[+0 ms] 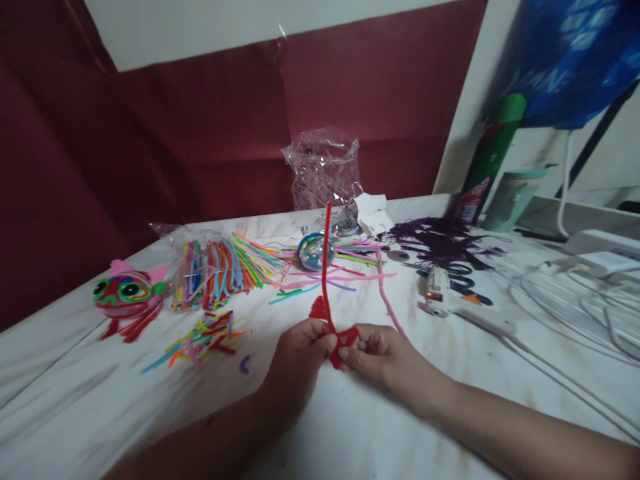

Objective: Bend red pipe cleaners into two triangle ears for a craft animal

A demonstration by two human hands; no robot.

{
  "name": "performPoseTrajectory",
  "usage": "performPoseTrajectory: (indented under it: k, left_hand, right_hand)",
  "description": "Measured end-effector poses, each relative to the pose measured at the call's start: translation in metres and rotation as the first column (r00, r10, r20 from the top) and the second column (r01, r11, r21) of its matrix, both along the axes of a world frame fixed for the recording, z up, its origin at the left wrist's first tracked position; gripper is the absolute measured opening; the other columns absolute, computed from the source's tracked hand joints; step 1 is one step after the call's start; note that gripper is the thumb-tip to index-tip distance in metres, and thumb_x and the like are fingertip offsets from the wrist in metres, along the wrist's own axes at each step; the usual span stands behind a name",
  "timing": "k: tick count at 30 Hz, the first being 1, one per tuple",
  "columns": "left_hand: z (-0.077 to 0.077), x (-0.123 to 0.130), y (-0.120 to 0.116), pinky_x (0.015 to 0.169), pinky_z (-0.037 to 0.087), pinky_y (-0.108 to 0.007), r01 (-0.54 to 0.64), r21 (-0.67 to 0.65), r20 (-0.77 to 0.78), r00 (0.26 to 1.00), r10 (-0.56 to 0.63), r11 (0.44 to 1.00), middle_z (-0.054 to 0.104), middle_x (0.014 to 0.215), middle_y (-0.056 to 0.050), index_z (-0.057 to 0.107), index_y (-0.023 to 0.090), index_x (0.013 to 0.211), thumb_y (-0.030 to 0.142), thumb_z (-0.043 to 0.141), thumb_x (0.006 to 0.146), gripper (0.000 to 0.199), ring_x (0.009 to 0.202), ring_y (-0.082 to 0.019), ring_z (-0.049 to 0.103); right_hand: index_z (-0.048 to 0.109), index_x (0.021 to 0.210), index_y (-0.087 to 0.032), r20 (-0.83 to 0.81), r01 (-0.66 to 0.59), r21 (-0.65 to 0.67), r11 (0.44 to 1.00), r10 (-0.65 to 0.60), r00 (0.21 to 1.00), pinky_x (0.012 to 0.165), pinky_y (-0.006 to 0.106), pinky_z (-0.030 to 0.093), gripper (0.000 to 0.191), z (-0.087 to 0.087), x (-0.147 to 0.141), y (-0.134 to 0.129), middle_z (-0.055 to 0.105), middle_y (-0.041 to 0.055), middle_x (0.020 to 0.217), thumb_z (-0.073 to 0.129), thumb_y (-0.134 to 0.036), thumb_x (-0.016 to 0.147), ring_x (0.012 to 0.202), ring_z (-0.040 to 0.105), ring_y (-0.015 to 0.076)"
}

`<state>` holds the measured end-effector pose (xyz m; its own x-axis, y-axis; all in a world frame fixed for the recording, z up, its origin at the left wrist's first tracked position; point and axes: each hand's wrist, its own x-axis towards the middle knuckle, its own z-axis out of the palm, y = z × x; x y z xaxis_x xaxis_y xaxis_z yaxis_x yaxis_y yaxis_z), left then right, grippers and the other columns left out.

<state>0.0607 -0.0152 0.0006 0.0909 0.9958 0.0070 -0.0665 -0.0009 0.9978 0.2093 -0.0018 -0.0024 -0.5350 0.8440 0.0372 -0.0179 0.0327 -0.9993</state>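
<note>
- Red fuzzy stem (326,267) was held above the table's near middle, long end nearly upright, lower part bent into a loop.
- Left hand (303,348): forearm entered from lower left; thumb and fingers were clamped on the stem beside the loop.
- Right hand (377,357): forearm entered from lower right; thumb and fingertips were pinched on the loop's right side, near the left hand.
- Table (330,433): white, marbled with grey-brown streaks; coloured cuttings (218,344) lay left, a white corded tool (483,315) right.
- Clear plastic bag (325,167) stood at the rear.
- Maroon sheeting (200,140) covered the lower wall; pale wall (200,30) showed above.
</note>
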Motion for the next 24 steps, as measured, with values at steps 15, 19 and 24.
performPoseTrajectory:
  k: [15, 19, 24]
  left_hand:
    - [0.0, 0.006, -0.007, 0.047, 0.028, -0.021, -0.029, 0.17, -0.499, 0.86, 0.111, 0.985, 0.044, 0.046, 0.005, 0.046, 0.018, 0.051, 0.013, 0.047, 0.063, 0.013, 0.046, -0.01, 0.039]
    - [0.008, 0.006, -0.007, 0.048, 0.03, -0.021, -0.103, 0.216, -0.47, 0.861, 0.196, 0.971, 0.046, 0.046, 0.005, 0.049, 0.018, 0.051, 0.012, 0.049, 0.062, 0.012, 0.046, -0.01, 0.041]
    - [0.012, 0.004, -0.008, 0.049, 0.034, -0.022, -0.15, 0.161, -0.335, 0.921, 0.197, 0.976, 0.051, 0.049, 0.004, 0.053, 0.017, 0.056, 0.014, 0.049, 0.063, 0.009, 0.047, -0.01, 0.045]
  right_hand:
    - [0.06, 0.069, -0.019, 0.108, 0.169, 0.689, 0.705, -0.33, 0.938, 0.066, 0.03, 0.045, 0.012, 0.001, 0.008, 0.003, 0.059, 0.0045, 0.072, 0.054, -0.02, 0.079, 0.074, 0.055, 0.0177]
    - [0.063, 0.076, -0.022, 0.139, 0.075, 0.893, 0.444, -0.43, 0.892, 0.06, 0.029, 0.045, 0.016, -0.004, 0.009, 0.0, 0.057, 0.0048, 0.071, 0.049, -0.02, 0.083, 0.072, 0.052, 0.0177]
    - [0.064, 0.089, -0.02, 0.159, -0.058, 0.972, 0.228, -0.454, 0.877, 0.073, 0.037, 0.041, 0.022, -0.004, 0.011, -0.008, 0.06, 0.0083, 0.085, 0.042, -0.016, 0.087, 0.084, 0.049, 0.0206]
